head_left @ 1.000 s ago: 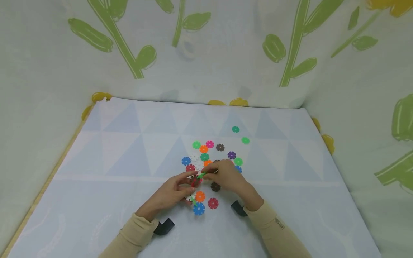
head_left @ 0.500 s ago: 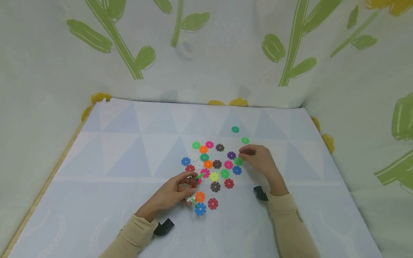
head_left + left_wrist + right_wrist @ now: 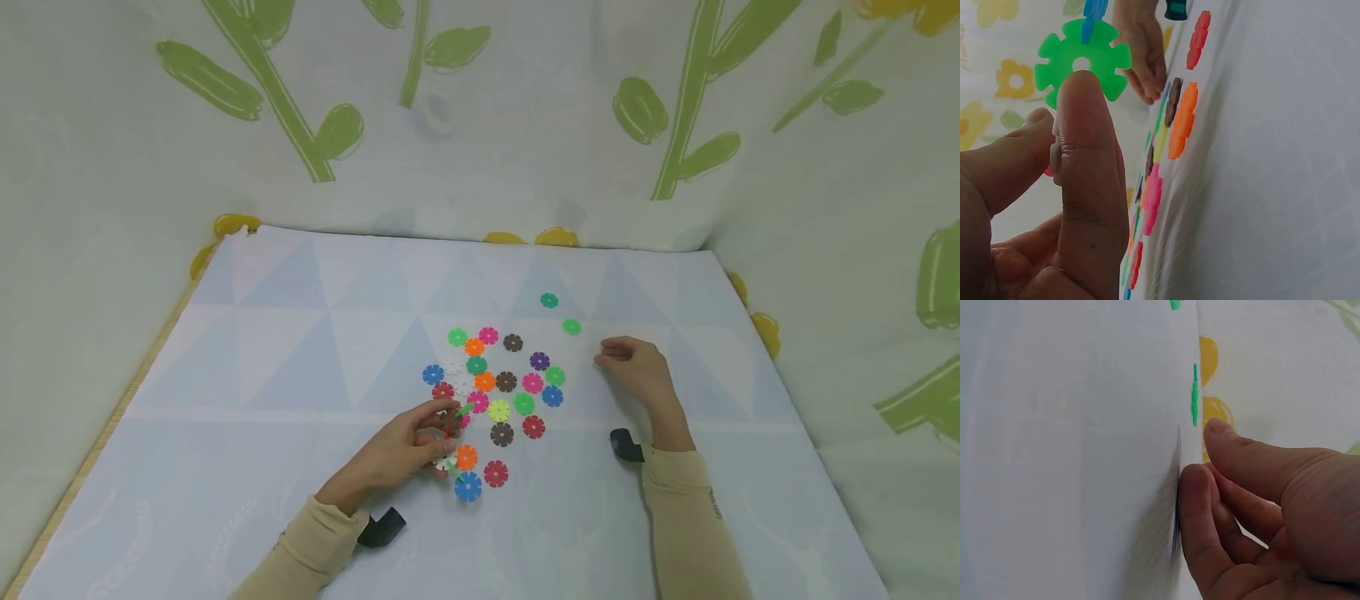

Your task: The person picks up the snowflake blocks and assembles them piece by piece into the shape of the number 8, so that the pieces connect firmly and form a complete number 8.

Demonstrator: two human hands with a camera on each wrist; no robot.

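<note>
In the head view my left hand (image 3: 408,446) holds a small assembly of slotted plastic discs, with a red disc (image 3: 449,425) and a green disc (image 3: 464,410) on edge near the fingertips. A blue disc (image 3: 468,487) hangs at its lower end. Up close in the left wrist view, a green notched disc (image 3: 1105,56) stands in front of the index fingertip, with a blue disc (image 3: 1093,22) slotted into its edge. Thumb and finger pinch a pale disc, mostly hidden. My right hand (image 3: 637,367) hovers right of the loose discs, fingers loosely bent, holding nothing.
Loose discs of many colours lie mid-table, among them a yellow disc (image 3: 498,411), a purple disc (image 3: 539,361) and a brown disc (image 3: 502,434). Two green ones lie farther back, including a light green disc (image 3: 572,327). A patterned cloth (image 3: 480,167) hangs behind the table (image 3: 247,467).
My right hand has left the assembly in my left hand and moved right, past the discs. The discs it covered now show. My left hand stays in place.
</note>
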